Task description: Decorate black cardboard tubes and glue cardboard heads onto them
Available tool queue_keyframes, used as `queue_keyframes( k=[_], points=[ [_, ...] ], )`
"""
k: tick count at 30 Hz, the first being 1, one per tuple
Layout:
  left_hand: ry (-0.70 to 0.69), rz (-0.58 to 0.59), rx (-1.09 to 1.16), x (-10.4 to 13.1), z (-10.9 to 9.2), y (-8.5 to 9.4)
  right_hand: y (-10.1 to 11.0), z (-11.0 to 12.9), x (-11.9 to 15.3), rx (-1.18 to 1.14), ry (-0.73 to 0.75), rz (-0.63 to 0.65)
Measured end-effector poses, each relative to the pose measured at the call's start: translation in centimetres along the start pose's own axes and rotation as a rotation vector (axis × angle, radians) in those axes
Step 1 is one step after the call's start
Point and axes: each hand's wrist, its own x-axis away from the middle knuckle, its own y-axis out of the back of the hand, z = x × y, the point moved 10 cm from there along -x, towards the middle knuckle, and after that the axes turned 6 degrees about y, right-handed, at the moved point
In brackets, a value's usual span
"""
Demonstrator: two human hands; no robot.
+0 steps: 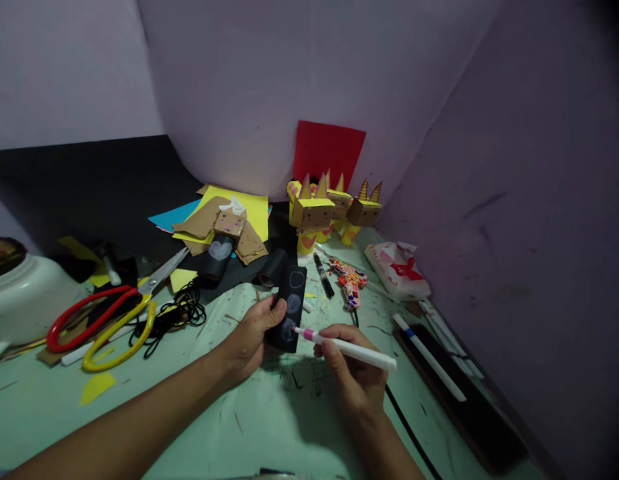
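My left hand (256, 333) grips a strip of black paper (292, 283) by its left edge, thumb on its face. Three pale round outlines run down the strip; the lower two look filled in. Between the fingers of my right hand (356, 367) is a white marker (359, 351) with a pink band, its tip at the lowest circle. A black paper roll with a pale heart (220, 250) lies beyond my left hand, against a small cardboard box (230, 224) dotted with purple.
Scissors (149, 283) with red and yellow handles and black cord (182, 310) lie at left. Several horned cardboard figures (314, 217) stand at the back before a red sheet (329, 150). A glue gun (350, 280), a wrapped packet (399, 270) and a dark tray (469, 407) are at right.
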Motion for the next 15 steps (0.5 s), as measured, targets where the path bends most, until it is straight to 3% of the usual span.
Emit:
queue_keyframes(
  k=[15],
  points=[
    [0.018, 0.025, 0.006, -0.09, 0.35, 0.0, 0.33, -0.53, 0.06, 0.001, -0.039, -0.028]
  ],
)
